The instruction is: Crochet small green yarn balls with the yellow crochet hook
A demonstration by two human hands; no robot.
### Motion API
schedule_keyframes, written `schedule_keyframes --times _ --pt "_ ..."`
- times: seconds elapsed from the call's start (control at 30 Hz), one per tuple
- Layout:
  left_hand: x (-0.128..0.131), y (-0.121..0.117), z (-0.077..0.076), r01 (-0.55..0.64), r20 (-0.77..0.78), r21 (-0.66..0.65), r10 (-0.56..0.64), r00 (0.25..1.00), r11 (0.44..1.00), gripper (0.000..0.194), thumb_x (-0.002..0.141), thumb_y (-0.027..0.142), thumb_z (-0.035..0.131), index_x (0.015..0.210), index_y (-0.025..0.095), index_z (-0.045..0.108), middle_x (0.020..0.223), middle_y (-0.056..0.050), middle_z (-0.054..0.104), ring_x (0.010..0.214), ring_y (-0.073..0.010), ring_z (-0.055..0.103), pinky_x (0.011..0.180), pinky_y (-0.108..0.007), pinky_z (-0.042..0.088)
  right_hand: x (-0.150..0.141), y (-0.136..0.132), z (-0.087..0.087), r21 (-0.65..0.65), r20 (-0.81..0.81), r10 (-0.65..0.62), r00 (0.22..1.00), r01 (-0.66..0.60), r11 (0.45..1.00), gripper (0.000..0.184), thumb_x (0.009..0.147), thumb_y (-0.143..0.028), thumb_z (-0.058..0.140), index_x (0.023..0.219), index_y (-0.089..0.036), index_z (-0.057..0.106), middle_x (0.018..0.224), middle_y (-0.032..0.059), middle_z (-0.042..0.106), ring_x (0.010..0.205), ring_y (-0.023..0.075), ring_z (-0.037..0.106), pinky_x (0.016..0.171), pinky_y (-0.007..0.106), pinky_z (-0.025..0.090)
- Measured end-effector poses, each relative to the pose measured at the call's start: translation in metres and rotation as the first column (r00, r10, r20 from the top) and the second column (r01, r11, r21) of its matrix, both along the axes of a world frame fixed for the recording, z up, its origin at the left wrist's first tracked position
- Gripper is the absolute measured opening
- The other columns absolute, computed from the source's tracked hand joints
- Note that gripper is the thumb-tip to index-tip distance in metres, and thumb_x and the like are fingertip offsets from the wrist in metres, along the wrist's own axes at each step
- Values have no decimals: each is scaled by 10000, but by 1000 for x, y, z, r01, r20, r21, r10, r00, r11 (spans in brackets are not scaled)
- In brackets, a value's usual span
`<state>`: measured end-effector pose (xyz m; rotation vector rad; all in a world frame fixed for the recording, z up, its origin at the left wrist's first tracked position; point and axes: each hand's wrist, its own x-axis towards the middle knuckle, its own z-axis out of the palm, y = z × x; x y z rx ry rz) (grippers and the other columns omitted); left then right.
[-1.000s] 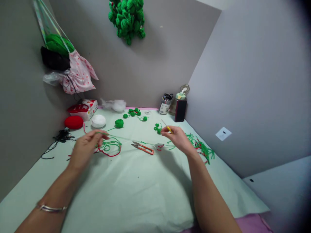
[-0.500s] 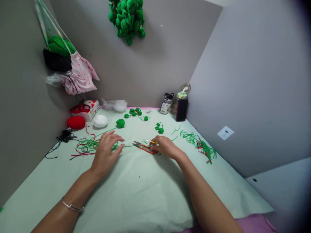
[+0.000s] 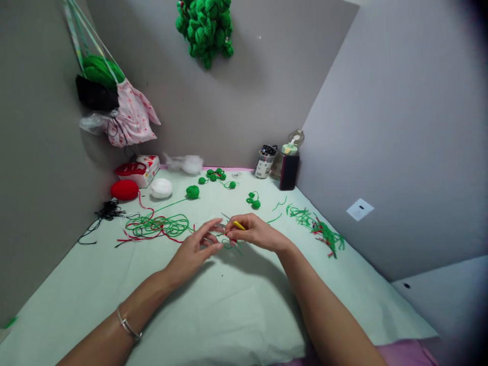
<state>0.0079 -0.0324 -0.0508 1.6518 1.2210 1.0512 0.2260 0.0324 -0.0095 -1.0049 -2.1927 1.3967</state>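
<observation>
Hands of one person meet over the middle of a table covered with pale green cloth [image 3: 221, 310]. Right hand [image 3: 253, 231] has its fingers closed around a slim metal hook with yellow handle [image 3: 239, 225], whose thin shaft points to the far left. Just below these fingers, a few green and red yarn strands [image 3: 235, 246] are seen, but it cannot be told whether they are pinched. A grey metal blade [image 3: 220, 225] shows between the two hands; the rest of this tool is hidden.

Left hand [image 3: 196, 249] comes very near from the left side, with the thumb apart from the slightly bent fingers; whether the fingertips touch the blade is not clear. On its wrist sits a thin silver bracelet [image 3: 128, 325].

To the left of this hand lies a loose tangle of green yarn [image 3: 177, 219], with red and dark strands among it. Beyond the tangle, a round green yarn ball [image 3: 192, 191], a white yarn ball [image 3: 161, 188] and a red yarn ball [image 3: 125, 189] stand from right to left. At the left edge of the table rests a black yarn heap [image 3: 109, 209].

On the far side of the right hand lie small green round pieces [image 3: 255, 204] on a strand, and near the right wall is spread a pile of short green and red yarn ends [image 3: 326, 234].
</observation>
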Motion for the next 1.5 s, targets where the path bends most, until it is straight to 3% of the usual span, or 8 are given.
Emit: schedule_keyframes --times 0.13,0.27,0.5,0.73,0.97,1.1,1.3,1.5 --pt "-8 3 4 -14 24 -25 14 1000 1000 232 873 405 688 766 222 782 723 -12 687 734 -205 621 705 -318 485 15 7 5 4 73 -24 997 24 1000 218 869 -389 676 869 -172 703 733 12 690 682 152 596 640 264 461" --pt "-30 12 7 -171 89 -12 172 981 985 260 880 468 694 825 234 792 735 -8 677 746 -212 585 718 -324 435 67 24 11 111 253 -223 941 201 973 148 844 -313 700 828 -176 750 740 22 720 724 181 630 671 278 454" --pt "-48 18 7 -425 226 13 411 883 905 258 888 491 723 902 243 792 805 -8 684 813 -214 593 781 -318 431 96 33 8 497 331 -711 620 526 690 280 980 -154 510 1155 -160 728 1154 175 725 1089 295 664 846 344 431" --pt "-51 18 9 -540 329 35 501 801 841 249 874 477 749 920 236 790 769 15 630 806 -193 562 815 -301 432 9 14 -16 378 477 -364 800 187 907 144 827 -290 838 921 -216 758 992 58 765 887 211 672 712 269 398" --pt "-50 19 9 -549 376 22 502 779 836 237 841 462 781 900 233 790 842 5 685 829 -193 575 836 -299 439 -23 1 -20 237 560 -191 806 65 969 185 976 -346 703 1052 -178 719 984 39 740 844 165 674 753 287 521" --pt "-52 20 8 -547 373 18 502 780 837 255 849 474 777 915 228 795 813 7 676 813 -189 571 825 -303 436 -10 8 -15 203 653 -214 727 104 974 315 1015 -387 676 1251 -179 675 1265 92 705 1066 237 714 919 449 619" --pt "-55 18 14 -558 368 25 512 777 829 244 829 466 768 892 230 789 750 18 644 782 -192 575 783 -301 445 79 22 19 320 745 -452 490 332 888 361 1018 -367 675 1331 -191 643 1362 113 666 1145 261 698 960 478 614" --pt "-52 16 14 -536 324 21 501 802 844 257 810 478 770 871 231 801 742 9 649 769 -203 580 734 -300 443 24 6 3 172 682 -257 685 192 966 331 1021 -382 670 1280 -175 666 1286 96 701 1082 245 718 919 452 627"
